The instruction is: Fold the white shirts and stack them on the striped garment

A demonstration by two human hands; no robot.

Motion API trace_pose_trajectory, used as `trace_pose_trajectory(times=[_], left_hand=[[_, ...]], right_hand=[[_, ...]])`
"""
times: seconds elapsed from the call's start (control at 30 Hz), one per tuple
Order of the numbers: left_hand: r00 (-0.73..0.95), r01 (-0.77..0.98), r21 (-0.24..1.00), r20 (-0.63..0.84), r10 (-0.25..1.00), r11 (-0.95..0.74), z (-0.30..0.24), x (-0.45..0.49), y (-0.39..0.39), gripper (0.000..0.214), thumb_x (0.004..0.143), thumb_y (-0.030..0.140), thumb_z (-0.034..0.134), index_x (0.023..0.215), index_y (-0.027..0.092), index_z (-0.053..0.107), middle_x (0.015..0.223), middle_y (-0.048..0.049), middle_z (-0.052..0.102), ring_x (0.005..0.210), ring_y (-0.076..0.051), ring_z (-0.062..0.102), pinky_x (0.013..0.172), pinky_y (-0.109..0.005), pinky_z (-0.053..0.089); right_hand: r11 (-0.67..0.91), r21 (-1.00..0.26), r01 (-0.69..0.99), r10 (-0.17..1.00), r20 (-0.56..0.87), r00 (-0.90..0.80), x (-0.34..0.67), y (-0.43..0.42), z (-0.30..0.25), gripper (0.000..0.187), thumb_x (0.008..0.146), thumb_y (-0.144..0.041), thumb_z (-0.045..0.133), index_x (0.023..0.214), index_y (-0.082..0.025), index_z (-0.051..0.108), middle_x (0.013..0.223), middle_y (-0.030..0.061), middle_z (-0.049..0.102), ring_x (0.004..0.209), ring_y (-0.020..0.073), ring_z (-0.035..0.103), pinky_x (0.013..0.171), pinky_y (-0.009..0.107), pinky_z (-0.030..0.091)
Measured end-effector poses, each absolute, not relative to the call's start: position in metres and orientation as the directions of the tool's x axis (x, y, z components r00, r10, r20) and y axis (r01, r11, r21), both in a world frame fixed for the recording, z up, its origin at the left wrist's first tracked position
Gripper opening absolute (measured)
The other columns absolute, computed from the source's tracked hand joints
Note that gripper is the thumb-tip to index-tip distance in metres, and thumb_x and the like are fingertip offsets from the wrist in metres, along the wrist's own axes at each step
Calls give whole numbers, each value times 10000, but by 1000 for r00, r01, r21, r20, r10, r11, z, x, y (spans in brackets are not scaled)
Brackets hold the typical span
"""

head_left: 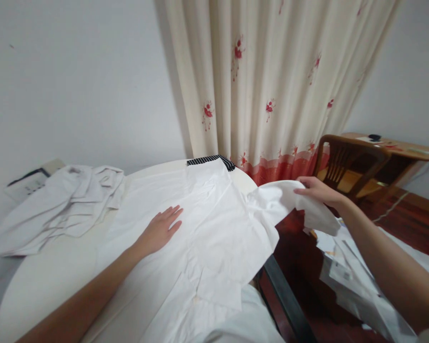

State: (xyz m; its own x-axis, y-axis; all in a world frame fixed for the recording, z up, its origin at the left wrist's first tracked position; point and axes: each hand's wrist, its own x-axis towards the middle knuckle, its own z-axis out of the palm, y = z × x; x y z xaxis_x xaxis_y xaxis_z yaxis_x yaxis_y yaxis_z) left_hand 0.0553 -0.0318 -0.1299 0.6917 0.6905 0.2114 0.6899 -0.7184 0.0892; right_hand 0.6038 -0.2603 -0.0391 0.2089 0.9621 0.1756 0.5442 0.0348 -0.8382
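A white shirt lies spread over the round white table, its near part hanging over the edge toward my lap. My left hand rests flat on the cloth with fingers stretched out. Off the table's right side, my right hand pinches a sleeve of the shirt and holds it out, so the cloth stretches between table and fingers. The cuff end droops below that hand.
Folded white garments are piled on the left of the table. A black-and-white striped cloth lies at the far edge. To the right are a wooden chair, a desk and white packaging. A flowered curtain hangs behind.
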Motion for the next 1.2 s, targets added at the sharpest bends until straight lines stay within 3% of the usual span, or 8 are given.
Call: trace_pose_trajectory(times=[0.1,0.27,0.47,0.63,0.8,1.03,1.1,1.2], left_hand=[[689,689,110,207,695,-716,-129,56,-32,604,1001,525,288,1499,230,464,1584,-55,402,1471,-289,356,1184,-508,297],[683,693,147,183,707,-706,-125,57,-38,583,1002,506,314,1497,237,463,1590,-59,393,1479,-285,340,1199,-506,264],[687,693,154,155,710,-705,-118,55,-46,557,1010,466,332,1499,232,458,1601,-61,374,1487,-279,323,1205,-501,253],[694,688,154,150,705,-710,-117,54,-47,535,1014,449,348,1497,249,462,1603,-55,370,1487,-280,323,1204,-511,257],[695,680,154,175,697,-717,-123,55,-44,527,1010,439,365,1487,244,475,1596,-62,385,1479,-293,336,1201,-527,261],[697,685,114,188,692,-720,-126,56,-42,530,1018,449,341,1491,245,464,1593,-53,395,1476,-281,343,1202,-501,271],[696,687,109,186,694,-718,-124,56,-43,532,1019,452,335,1489,239,465,1592,-55,396,1475,-276,345,1203,-497,269],[691,688,130,184,699,-714,-122,57,-44,532,1015,452,334,1481,239,473,1591,-57,399,1474,-276,346,1200,-502,269]], right_hand=[[107,-904,413,974,178,139,566,-253,6,219,782,-337,775,947,-209,709,900,90,729,746,210,646,645,314,510],[164,-967,198,968,119,-221,482,-214,34,550,795,-283,771,1323,-229,626,1291,72,678,1081,212,655,928,333,520],[83,-952,295,891,-62,-450,401,-160,0,666,788,-367,778,1395,-201,562,1361,149,626,982,196,693,878,349,551],[237,-845,480,938,69,-340,414,-155,-16,394,824,-413,701,1119,-152,693,1059,114,728,783,174,670,695,307,528],[278,-711,646,960,208,-186,456,-192,-30,309,870,-432,630,1007,-161,689,958,87,706,829,194,633,731,321,504],[168,-657,735,983,57,-174,475,-234,-74,450,820,-409,674,1205,-182,629,1151,104,668,1001,238,614,905,363,477],[119,-643,756,987,-8,-162,478,-237,-78,486,794,-390,694,1223,-176,616,1073,87,676,934,226,615,849,340,481],[110,-647,754,974,-79,-211,480,-237,-71,344,800,-394,684,1056,-166,652,851,29,640,767,185,571,693,288,446]])
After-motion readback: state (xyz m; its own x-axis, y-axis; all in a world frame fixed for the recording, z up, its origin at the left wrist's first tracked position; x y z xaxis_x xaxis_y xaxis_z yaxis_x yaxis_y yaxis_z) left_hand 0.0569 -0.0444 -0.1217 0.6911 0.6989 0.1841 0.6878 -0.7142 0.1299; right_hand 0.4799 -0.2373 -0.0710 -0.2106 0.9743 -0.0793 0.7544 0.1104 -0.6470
